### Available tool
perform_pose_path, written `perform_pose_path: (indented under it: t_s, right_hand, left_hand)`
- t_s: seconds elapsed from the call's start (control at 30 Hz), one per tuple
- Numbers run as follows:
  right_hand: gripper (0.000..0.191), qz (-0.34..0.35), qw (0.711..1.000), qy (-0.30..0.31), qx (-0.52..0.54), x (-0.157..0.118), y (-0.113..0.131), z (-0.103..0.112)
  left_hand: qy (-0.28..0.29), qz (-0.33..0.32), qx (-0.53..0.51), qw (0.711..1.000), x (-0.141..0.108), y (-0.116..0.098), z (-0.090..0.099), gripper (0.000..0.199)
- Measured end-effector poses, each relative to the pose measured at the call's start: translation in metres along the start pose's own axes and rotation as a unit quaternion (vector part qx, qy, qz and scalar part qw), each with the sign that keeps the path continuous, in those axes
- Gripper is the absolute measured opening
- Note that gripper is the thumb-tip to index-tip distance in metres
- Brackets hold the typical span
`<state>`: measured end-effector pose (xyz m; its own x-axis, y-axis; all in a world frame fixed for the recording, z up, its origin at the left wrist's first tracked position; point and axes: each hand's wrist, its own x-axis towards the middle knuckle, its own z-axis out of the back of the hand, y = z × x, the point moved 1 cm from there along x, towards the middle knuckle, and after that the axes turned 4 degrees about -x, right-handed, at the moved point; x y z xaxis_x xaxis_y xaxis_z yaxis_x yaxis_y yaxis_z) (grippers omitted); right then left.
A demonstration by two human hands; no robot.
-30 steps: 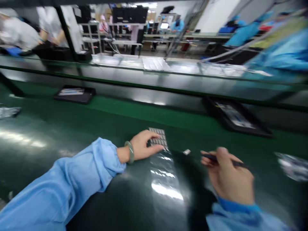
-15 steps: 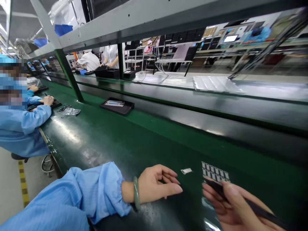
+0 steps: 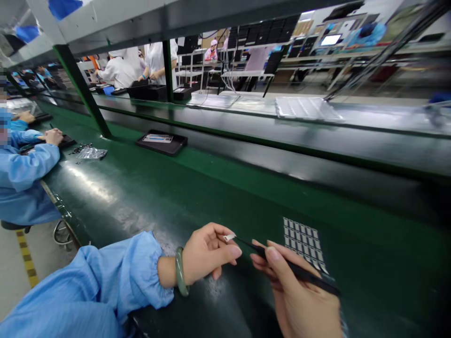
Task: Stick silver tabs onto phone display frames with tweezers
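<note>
My right hand (image 3: 299, 291) is closed around black tweezers (image 3: 299, 270), whose thin tip points left and meets the edge of a small white rectangular piece (image 3: 229, 237). That piece sits at the fingertips of my left hand (image 3: 207, 253), between the curled index finger and the thumb. A green bangle (image 3: 181, 272) circles the left wrist above a blue elasticated sleeve. Behind my right hand, a sheet of small white-and-dark rectangles (image 3: 303, 239) lies on the green bench top (image 3: 197, 202); its lower part is partly covered by that hand.
A black tray (image 3: 162, 143) holding a flat light-coloured part stands farther back. Small dark parts and a clear bag (image 3: 91, 153) lie at left, near a co-worker in a blue sleeve (image 3: 42, 159). A green post (image 3: 82, 91) rises from the bench; a raised ledge runs behind.
The small white piece has left the bench and is now at my left fingertips. My right hand has moved left with the tweezers, uncovering more of the sheet. The camera view has shifted.
</note>
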<state>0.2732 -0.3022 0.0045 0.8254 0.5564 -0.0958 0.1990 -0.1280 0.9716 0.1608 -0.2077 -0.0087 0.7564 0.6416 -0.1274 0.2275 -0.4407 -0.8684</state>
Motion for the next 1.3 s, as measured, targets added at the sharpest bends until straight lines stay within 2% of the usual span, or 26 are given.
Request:
perform_pose_path:
  t_s: [0.13, 0.37, 0.47, 0.5, 0.6, 0.67, 0.73, 0.8, 0.9, 1.07, 1.17, 1.23, 1.3]
  right_hand:
    - [0.031, -0.001, 1.0, -0.002, -0.017, -0.003, -0.003, 0.001]
    - [0.027, 0.041, 0.998, 0.013, -0.054, -0.003, -0.012, 0.007]
    - [0.029, 0.059, 0.995, 0.003, -0.08, -0.001, -0.009, 0.014]
    - [0.031, 0.064, 0.994, 0.002, -0.091, 0.0, -0.006, 0.017]
    - [0.038, 0.091, 0.984, 0.034, -0.149, 0.002, 0.002, 0.024]
    - [0.039, 0.132, 0.965, 0.071, -0.214, 0.002, 0.008, 0.026]
    - [0.035, 0.182, 0.938, 0.104, -0.276, 0.0, 0.011, 0.025]
    - [0.029, 0.224, 0.913, 0.135, -0.313, -0.003, 0.013, 0.022]
    - [0.024, 0.248, 0.895, 0.174, -0.327, -0.006, 0.01, 0.018]
    - [0.023, 0.271, 0.876, 0.21, -0.339, -0.008, 0.003, 0.017]
    - [0.013, 0.281, 0.868, 0.214, -0.35, -0.009, 0.003, 0.016]
    - [0.006, 0.285, 0.861, 0.222, -0.357, -0.01, 0.006, 0.015]
    - [0.01, 0.276, 0.863, 0.226, -0.358, -0.011, 0.01, 0.013]
  left_hand:
    - [-0.002, 0.011, 0.02, 1.0, -0.002, 0.0, 0.003, 0.049]
    - [0.005, 0.021, 0.054, 0.998, -0.002, -0.001, 0.008, 0.039]
    - [0.021, 0.012, 0.111, 0.994, -0.001, -0.007, 0.009, 0.032]
    - [0.035, -0.009, 0.157, 0.987, 0.0, -0.011, 0.01, 0.027]
    - [0.084, -0.113, 0.326, 0.935, 0.001, -0.022, 0.014, 0.014]
    - [0.101, -0.163, 0.391, 0.9, 0.0, -0.026, 0.016, 0.008]
    - [0.116, -0.188, 0.431, 0.875, 0.0, -0.028, 0.018, 0.007]
    - [0.134, -0.219, 0.488, 0.834, -0.001, -0.027, 0.019, 0.006]
    - [0.159, -0.252, 0.547, 0.782, -0.002, -0.023, 0.02, 0.006]
    - [0.178, -0.27, 0.587, 0.742, -0.002, -0.02, 0.021, 0.006]
    - [0.19, -0.264, 0.606, 0.726, -0.002, -0.019, 0.022, 0.005]
    - [0.199, -0.256, 0.61, 0.723, -0.003, -0.019, 0.022, 0.005]
    - [0.205, -0.245, 0.603, 0.732, -0.004, -0.02, 0.021, 0.006]
